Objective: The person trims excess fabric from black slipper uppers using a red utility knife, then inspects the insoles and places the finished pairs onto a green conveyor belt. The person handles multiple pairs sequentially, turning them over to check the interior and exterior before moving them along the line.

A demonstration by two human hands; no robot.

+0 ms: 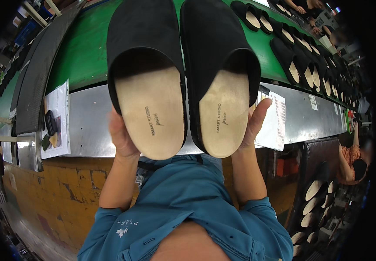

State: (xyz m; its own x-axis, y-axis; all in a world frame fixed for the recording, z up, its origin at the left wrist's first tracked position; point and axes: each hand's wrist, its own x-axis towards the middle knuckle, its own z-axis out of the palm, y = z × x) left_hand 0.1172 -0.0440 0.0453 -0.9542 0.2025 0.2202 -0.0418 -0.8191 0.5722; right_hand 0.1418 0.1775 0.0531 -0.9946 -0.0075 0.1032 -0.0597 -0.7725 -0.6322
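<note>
Two black clogs with beige insoles hang close together in front of me, toes pointing away and heels toward me. My left hand [122,135] grips the left clog [151,108] from its outer side, its fingers mostly hidden beneath the sole. The right clog [225,104] rests in my right hand [254,124], whose thumb sticks up along the outer edge while the other fingers are out of sight behind the shoe. Dark printed lettering shows on both insoles. Under the clogs runs a metal ledge [90,124] beside a green conveyor belt [81,56].
More black clogs [303,65] line the belt at the right. A sheet in a clear sleeve [57,117] lies left on the ledge, a printed sheet [271,124] right. A rack of clogs [312,204] stands lower right. Another person [353,161] is at the far right.
</note>
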